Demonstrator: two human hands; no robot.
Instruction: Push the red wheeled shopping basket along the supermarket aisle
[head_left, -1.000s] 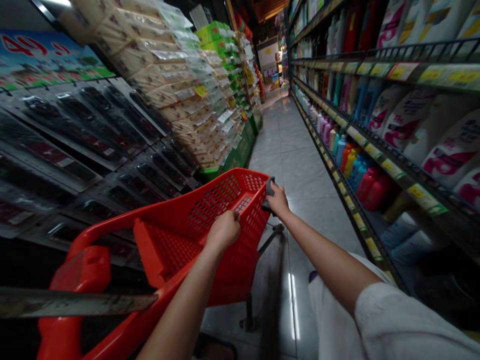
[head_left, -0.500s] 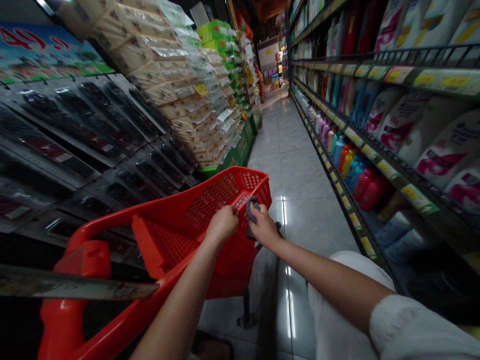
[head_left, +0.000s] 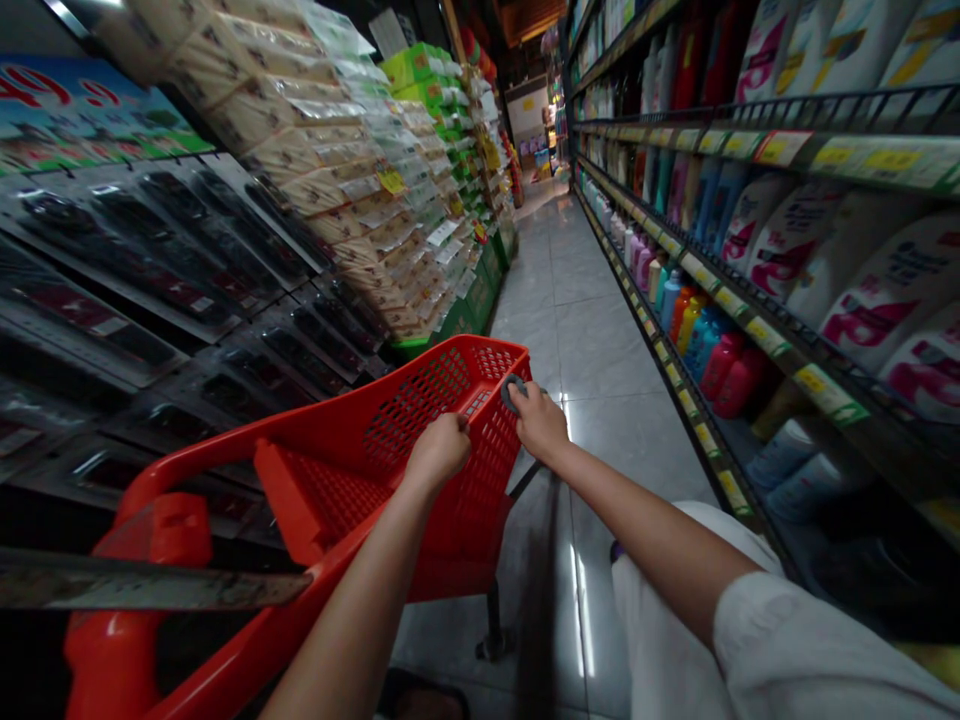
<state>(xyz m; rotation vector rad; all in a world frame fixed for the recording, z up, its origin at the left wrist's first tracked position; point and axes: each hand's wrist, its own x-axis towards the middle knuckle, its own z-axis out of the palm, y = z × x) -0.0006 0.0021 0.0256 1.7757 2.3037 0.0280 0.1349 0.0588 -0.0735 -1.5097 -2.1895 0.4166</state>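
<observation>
Red cart (head_left: pixel 465 560) beside both hands: left (head_left: pixel 439 450) clenched on its rim (head_left: pixel 352 542), right (head_left: pixel 541 424) gripping grey cloth (head_left: pixel 513 391).

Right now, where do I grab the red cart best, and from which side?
Grip the red cart by its near top rim, from the side facing the aisle floor: that edge is smooth and rounded, so it should be easiest to wrap around.

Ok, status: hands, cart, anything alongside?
Left hand closed on red cart. Right hand gripping grey item at cart's side. Stocked shelf right, stacked packs left.
</observation>
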